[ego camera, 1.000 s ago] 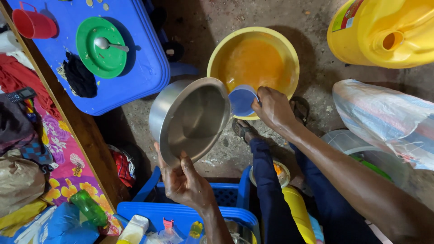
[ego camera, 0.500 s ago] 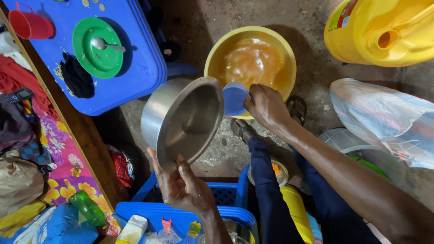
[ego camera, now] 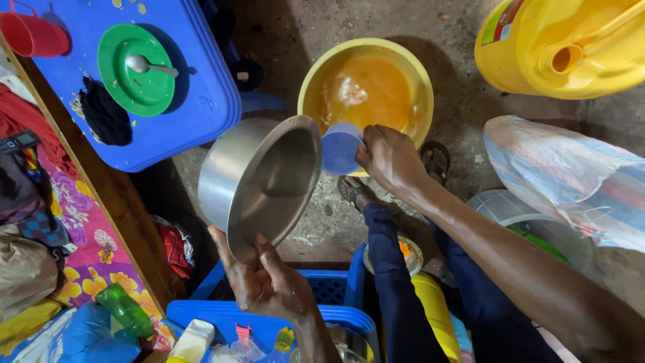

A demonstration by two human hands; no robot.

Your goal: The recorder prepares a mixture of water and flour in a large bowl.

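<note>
Gripping one steel pot (ego camera: 259, 178), left hand (ego camera: 269, 282); right hand (ego camera: 390, 158) clasps one blue cup (ego camera: 340, 149).

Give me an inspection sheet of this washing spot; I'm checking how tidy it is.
Surface: bare, stained concrete floor.
Job's things: steel pot tilted on its side; blue cup at the rim of the yellow basin of orange water.
Clutter: green plate with spoon on the blue table; red mug; yellow jerrycan; woven sack.
Hands: left hand grips pot; right hand holds cup.
Cables: nothing seen.
Surroundings: blue crate, patterned cloth.
</note>
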